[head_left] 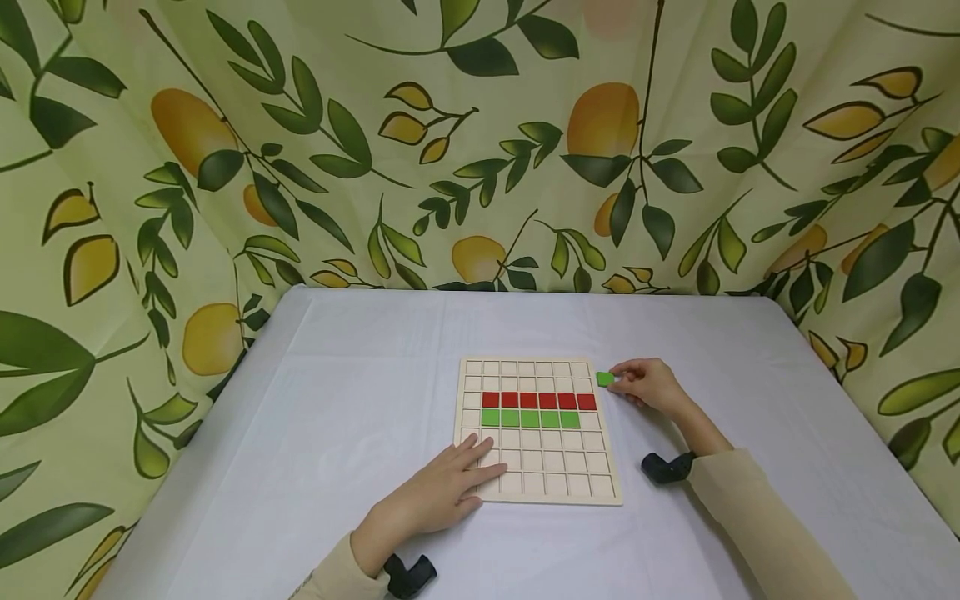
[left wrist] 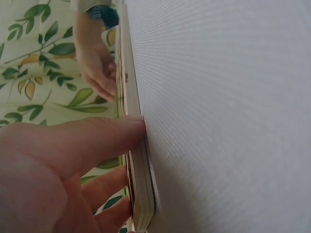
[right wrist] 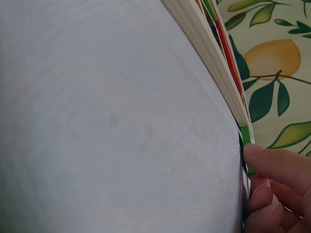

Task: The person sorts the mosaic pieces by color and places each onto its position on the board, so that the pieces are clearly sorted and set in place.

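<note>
A wooden grid board (head_left: pixel 546 483) lies flat on the table. One row of several red square tiles (head_left: pixel 528 401) is set in it, with a row of several green square tiles (head_left: pixel 528 418) just below. My left hand (head_left: pixel 431 496) rests on the board's near left corner, fingers spread over the squares, and its thumb (left wrist: pixel 112 136) lies against the board's side edge. Just off the upper right edge, my right hand (head_left: pixel 652 387) pinches a green square tile (head_left: pixel 605 379) between thumb and fingertips. In the right wrist view that tile (right wrist: pixel 246 136) appears close beside the board's edge.
A white cloth (head_left: pixel 360 375) covers the table. Behind it and at the sides hangs a curtain (head_left: pixel 495 183) printed with leaves and fruit. Black wrist devices (head_left: pixel 666 468) sit at both wrists, below the sleeves.
</note>
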